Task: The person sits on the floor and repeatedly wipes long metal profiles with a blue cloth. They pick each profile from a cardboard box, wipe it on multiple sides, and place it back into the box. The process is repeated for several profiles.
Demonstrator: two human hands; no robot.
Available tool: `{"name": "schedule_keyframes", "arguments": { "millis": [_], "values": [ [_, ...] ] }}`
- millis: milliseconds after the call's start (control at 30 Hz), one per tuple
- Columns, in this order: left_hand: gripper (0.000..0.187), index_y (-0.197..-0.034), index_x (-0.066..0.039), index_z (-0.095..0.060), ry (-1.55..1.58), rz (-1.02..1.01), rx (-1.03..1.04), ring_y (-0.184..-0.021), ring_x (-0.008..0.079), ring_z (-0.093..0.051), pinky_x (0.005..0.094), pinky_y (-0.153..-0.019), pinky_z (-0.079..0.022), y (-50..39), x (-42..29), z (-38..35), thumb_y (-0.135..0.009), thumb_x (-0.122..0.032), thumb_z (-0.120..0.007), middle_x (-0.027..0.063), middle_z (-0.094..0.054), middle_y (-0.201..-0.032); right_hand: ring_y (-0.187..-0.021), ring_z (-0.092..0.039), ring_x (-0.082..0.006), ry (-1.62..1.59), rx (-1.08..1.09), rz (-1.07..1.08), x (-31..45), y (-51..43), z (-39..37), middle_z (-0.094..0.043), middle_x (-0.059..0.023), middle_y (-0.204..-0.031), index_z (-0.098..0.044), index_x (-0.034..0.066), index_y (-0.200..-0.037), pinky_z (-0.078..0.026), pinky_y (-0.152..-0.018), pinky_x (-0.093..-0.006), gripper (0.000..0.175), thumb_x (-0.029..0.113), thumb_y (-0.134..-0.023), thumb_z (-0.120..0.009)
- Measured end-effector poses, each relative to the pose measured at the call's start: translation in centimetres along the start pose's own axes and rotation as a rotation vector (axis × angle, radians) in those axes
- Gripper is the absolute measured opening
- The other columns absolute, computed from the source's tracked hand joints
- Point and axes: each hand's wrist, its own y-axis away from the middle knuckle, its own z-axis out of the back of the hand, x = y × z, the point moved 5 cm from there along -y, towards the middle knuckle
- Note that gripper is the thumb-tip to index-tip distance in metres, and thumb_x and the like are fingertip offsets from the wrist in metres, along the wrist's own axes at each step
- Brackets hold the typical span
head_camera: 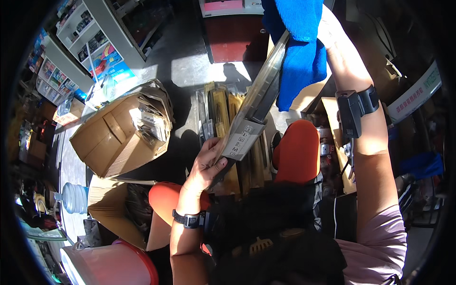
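My left hand (207,164) grips the lower end of a long flat package in clear plastic (256,96), which bears a grey printed label (243,139). The package slants up and to the right in front of me. A blue ribbed cloth (301,53) is wrapped about its upper end and hangs down beside it. My right arm reaches up to the cloth; the right hand itself is hidden behind the cloth or past the top edge. Below the package, several more long flat packages (219,107) lie side by side between my knees.
An open cardboard box (117,124) with small packs inside stands at the left, another open carton (107,196) below it. A pink bucket (107,265) and a blue water jug (75,197) are at lower left. White shelves (85,34) stand upper left, a dark red cabinet (233,39) ahead.
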Motion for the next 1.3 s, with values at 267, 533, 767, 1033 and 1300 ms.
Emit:
{"name": "schedule_keyframes", "arguments": {
  "millis": [267,533,767,1033,1300],
  "values": [
    [0.043,-0.127,0.004,-0.049,0.159,0.040,-0.003,-0.117,0.0250,-0.045,0.0317,-0.100,-0.033,-1.8,1.5,-1.3,-0.085,-0.006,-0.056,0.0164,-0.047,-0.125,-0.081,-0.060,-0.0266,-0.171,0.137,-0.021,-3.3,5.4,-1.8,-0.061,-0.0090,-0.089,-0.061,0.0158,-0.091,-0.046,-0.071,-0.0403,0.021,0.034,-0.082,-0.057],
    [0.041,-0.125,0.005,-0.050,0.727,0.350,-0.012,-0.108,0.0227,-0.055,0.0320,-0.096,-0.040,-2.0,2.8,-3.8,-0.091,-0.018,-0.055,0.0157,-0.058,-0.117,-0.086,-0.059,-0.0252,-0.471,0.257,-0.099,-4.0,14.6,-3.1,-0.060,-0.0094,-0.096,-0.058,0.0134,-0.098,-0.046,-0.076,-0.0387,0.024,0.033,-0.083,-0.058],
    [0.050,-0.116,0.008,-0.053,0.791,0.372,-0.182,-0.100,0.0250,-0.061,0.0360,-0.090,-0.047,-1.9,4.9,-1.8,-0.091,-0.035,-0.055,0.0198,-0.062,-0.107,-0.091,-0.058,-0.0240,-0.878,0.712,-0.437,-2.5,30.3,-2.4,-0.059,-0.0097,-0.101,-0.056,0.0113,-0.104,-0.045,-0.080,-0.0374,0.028,0.031,-0.084,-0.059],
    [0.057,-0.136,0.000,-0.034,-0.368,-0.151,-0.476,-0.097,0.0170,-0.050,0.0298,-0.092,-0.040,-5.0,-1.1,-2.1,-0.089,-0.014,-0.061,0.0097,-0.050,-0.109,-0.096,-0.057,-0.0226,-1.252,0.951,-0.645,2.1,32.8,-4.3,-0.058,-0.0101,-0.108,-0.054,0.0090,-0.111,-0.045,-0.084,-0.0359,0.034,0.029,-0.085,-0.060],
    [0.050,-0.132,-0.001,-0.039,0.128,-0.217,-0.710,-0.106,0.0175,-0.048,0.0311,-0.098,-0.035,-4.5,-0.3,-0.1,-0.088,-0.009,-0.062,0.0082,-0.044,-0.122,-0.102,-0.056,-0.0212,-1.514,1.171,-0.624,10.8,33.8,-4.6,-0.057,-0.0105,-0.115,-0.051,0.0066,-0.119,-0.044,-0.088,-0.0344,0.040,0.028,-0.086,-0.061]
  ]
}}
